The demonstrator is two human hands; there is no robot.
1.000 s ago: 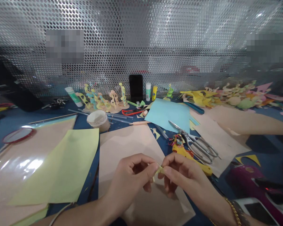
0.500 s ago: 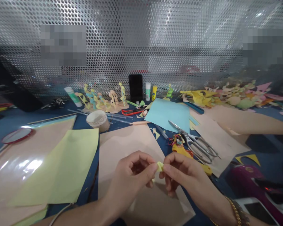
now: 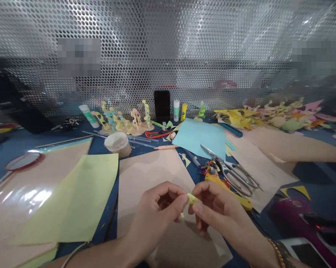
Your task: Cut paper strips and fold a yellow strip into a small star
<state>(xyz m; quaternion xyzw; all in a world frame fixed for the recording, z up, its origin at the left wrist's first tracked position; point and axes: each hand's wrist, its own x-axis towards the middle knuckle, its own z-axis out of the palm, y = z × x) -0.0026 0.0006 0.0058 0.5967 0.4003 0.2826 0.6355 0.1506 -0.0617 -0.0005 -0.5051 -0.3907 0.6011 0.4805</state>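
A small folded strip of yellow paper (image 3: pixel 193 199) is pinched between my two hands, above a large pink paper sheet (image 3: pixel 145 171). My left hand (image 3: pixel 162 208) grips its left end between thumb and forefinger. On the other end, my right hand (image 3: pixel 215 208) closes with thumb and forefinger. A short yellow tail of the strip shows below my left fingertips; the rest is hidden by the fingers. Right of my right hand lie scissors (image 3: pixel 236 175) and a yellow hot glue gun (image 3: pixel 229 190).
Yellow paper (image 3: pixel 73 201) lies on the left by a red-rimmed round mirror (image 3: pixel 24 160). A tape roll (image 3: pixel 117 144), blue paper (image 3: pixel 201 136), a red utility knife (image 3: pixel 158 134), glue sticks (image 3: pixel 176 110) and paper figures (image 3: pixel 134 119) stand farther back. A purple device (image 3: pixel 296 219) sits at right.
My right thumb and forefinger have shifted on the yellow strip, and its folded end now slants toward the right hand. The camera view has tipped slightly.
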